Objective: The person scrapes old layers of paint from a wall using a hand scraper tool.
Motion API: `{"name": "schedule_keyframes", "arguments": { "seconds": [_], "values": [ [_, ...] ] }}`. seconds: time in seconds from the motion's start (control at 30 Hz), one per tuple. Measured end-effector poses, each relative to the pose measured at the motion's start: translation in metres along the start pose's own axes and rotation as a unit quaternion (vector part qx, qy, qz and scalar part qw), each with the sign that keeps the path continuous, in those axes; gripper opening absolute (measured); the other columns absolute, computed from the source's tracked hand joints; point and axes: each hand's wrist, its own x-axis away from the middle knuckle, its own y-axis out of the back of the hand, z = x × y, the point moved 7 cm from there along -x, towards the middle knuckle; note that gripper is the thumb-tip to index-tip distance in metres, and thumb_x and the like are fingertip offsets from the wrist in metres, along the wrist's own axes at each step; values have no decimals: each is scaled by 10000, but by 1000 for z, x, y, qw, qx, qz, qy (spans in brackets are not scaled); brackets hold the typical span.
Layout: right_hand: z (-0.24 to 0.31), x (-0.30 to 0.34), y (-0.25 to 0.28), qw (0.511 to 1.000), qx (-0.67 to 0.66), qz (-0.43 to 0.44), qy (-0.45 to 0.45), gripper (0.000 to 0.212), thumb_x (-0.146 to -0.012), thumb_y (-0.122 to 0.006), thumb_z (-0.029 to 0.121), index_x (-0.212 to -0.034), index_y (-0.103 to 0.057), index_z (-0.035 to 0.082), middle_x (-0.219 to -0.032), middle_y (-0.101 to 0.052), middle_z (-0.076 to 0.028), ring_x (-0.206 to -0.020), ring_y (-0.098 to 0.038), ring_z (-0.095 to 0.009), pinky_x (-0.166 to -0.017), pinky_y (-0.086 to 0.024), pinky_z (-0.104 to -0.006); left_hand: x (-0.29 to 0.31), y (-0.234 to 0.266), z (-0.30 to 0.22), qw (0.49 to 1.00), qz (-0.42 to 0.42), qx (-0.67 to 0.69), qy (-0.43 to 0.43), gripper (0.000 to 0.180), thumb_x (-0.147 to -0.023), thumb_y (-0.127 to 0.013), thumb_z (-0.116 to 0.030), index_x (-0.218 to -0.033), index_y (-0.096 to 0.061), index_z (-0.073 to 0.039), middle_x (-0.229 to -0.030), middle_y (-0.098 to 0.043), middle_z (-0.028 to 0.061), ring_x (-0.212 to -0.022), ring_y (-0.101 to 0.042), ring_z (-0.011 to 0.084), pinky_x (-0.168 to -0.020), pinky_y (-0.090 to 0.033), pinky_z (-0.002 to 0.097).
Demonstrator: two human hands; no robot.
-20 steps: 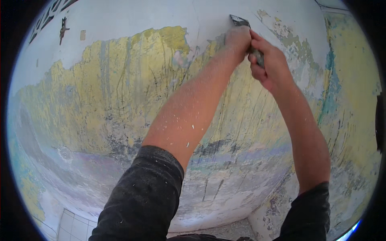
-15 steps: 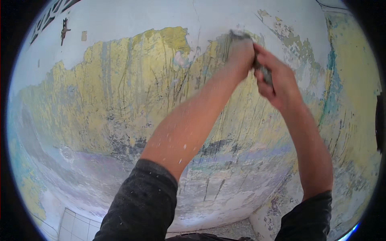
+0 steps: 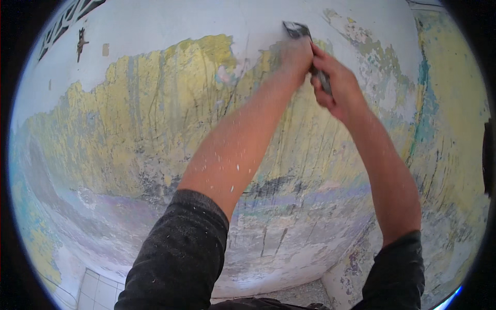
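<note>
My black fabric sleeves (image 3: 175, 248) are nearest, and pale flecks dot my left forearm (image 3: 232, 139). Beyond, my right hand's (image 3: 338, 82) fingers are clamped round the handle of a dark, flat-bladed scraper (image 3: 296, 30). My left hand (image 3: 295, 58) is blurred at its upper end, its fingers hidden, so I cannot tell how they close. The blade is before the white upper part of a peeling yellow, grey and white wall (image 3: 150, 103); contact is unclear.
</note>
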Motion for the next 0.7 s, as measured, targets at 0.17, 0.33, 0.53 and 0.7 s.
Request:
{"name": "schedule_keyframes", "arguments": {
  "seconds": [0.17, 0.33, 0.53, 0.7],
  "values": [
    [8, 19, 9, 998, 2, 8, -68, 446, -972, -478, 231, -1418, -482, 206, -703, -512, 1, -409, -326, -77, -350, -250, -216, 44, -7, -20, 998, 34, -45, 0, 251, -882, -490, -193, -873, -652, -2, -848, -668, 134, -720, -628, 213, -564, -472, 383],
    [-15, 30, -1, 998, -17, -11, -64, 432, -979, -467, 233, -1408, -489, 190, -683, -502, -6, -405, -302, -84, -349, -229, -226, 26, 7, -2, 975, -24, -185, -124, 247, -886, -501, -199, -902, -644, 2, -878, -673, 144, -691, -623, 219, -556, -484, 387],
    [11, 19, 5, 998, -5, 11, -64, 448, -975, -478, 220, -1420, -488, 173, -659, -499, 11, -367, -293, -61, -337, -260, -209, 21, -6, -18, 996, 83, -5, 15, 228, -885, -517, -203, -940, -643, -21, -966, -675, 135, -831, -641, 213, -581, -500, 360],
    [3, 7, 9, 999, -32, -5, -23, 465, -975, -476, 231, -1439, -464, 191, -675, -508, 16, -382, -319, -60, -342, -250, -207, -24, 10, 12, 991, -26, -113, -73, 194, -852, -552, -198, -918, -657, -49, -915, -663, 113, -798, -626, 206, -610, -478, 351]
  ]
}}
